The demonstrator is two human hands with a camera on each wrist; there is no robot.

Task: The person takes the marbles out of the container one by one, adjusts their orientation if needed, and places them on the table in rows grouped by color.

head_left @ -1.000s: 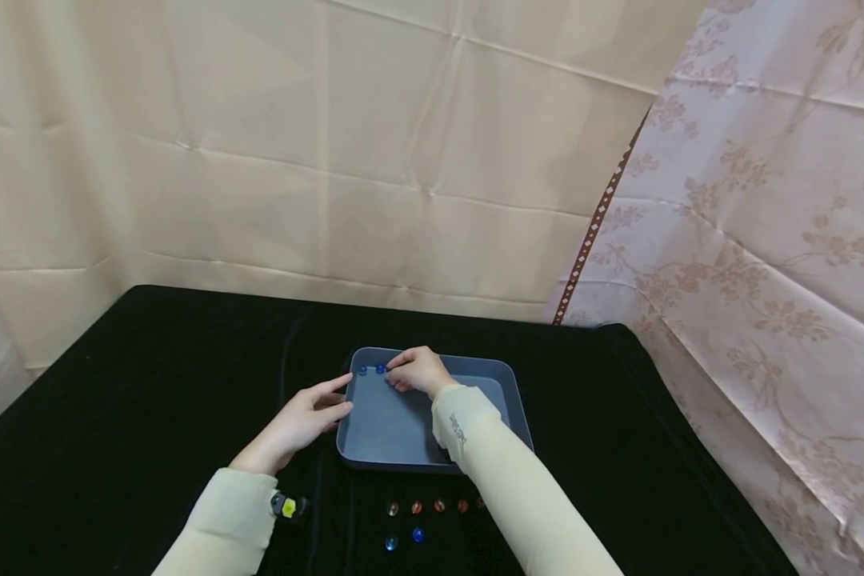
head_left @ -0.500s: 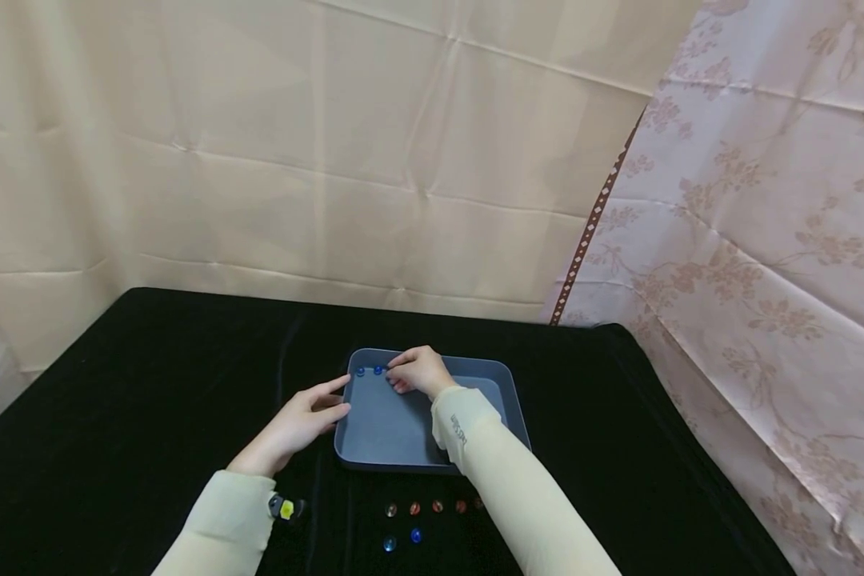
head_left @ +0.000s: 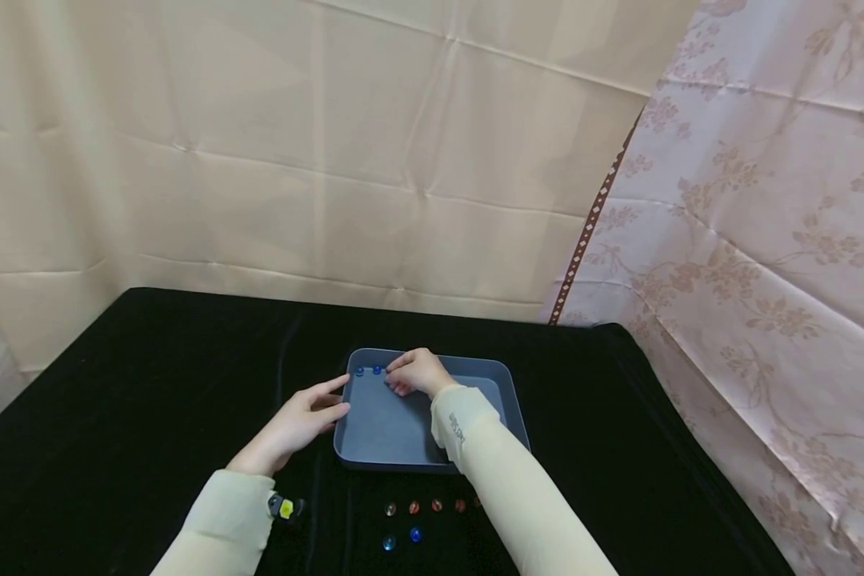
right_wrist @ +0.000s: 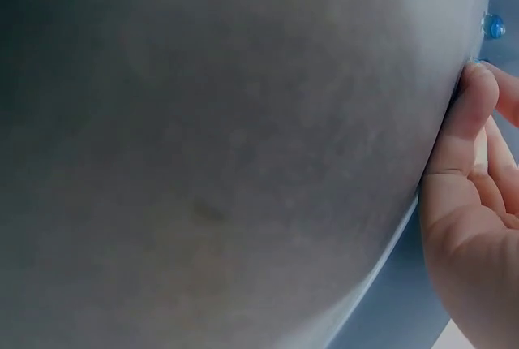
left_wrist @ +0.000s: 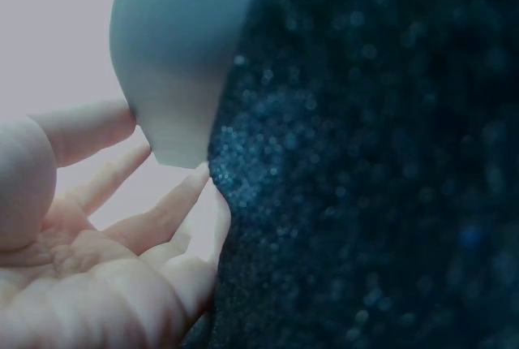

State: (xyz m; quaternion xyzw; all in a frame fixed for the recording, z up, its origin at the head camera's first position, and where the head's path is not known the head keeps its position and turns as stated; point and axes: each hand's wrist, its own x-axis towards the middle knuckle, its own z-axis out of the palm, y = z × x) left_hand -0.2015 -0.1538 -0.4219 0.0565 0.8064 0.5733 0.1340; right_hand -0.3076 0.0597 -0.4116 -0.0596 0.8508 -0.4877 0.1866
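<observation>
A blue-grey rectangular tray [head_left: 389,432] lies on the black cloth in the head view. Two blue glass marbles [head_left: 377,370] sit inside it along the back wall, near the left corner. My right hand [head_left: 419,373] reaches in over the tray, thumb and forefinger pinched together just right of these marbles. A sliver of blue marble [right_wrist: 484,62] shows at its fingertips in the right wrist view, mostly hidden by them. My left hand [head_left: 304,418] touches the tray's left rim with extended forefinger and thumb. Its other fingers [left_wrist: 166,215] meet the side wall from outside.
In front of the tray, several clear and orange-streaked marbles [head_left: 414,506] form a row, its right end partly covered by the right sleeve [head_left: 518,480]. Two more blue marbles [head_left: 415,534] lie nearer. Curtains [head_left: 331,160] hang behind the black-covered table [head_left: 187,360].
The head view has shifted very slightly. Both hands stay in nearly the same place, the right one still at the back of the tray beside the two blue marbles.
</observation>
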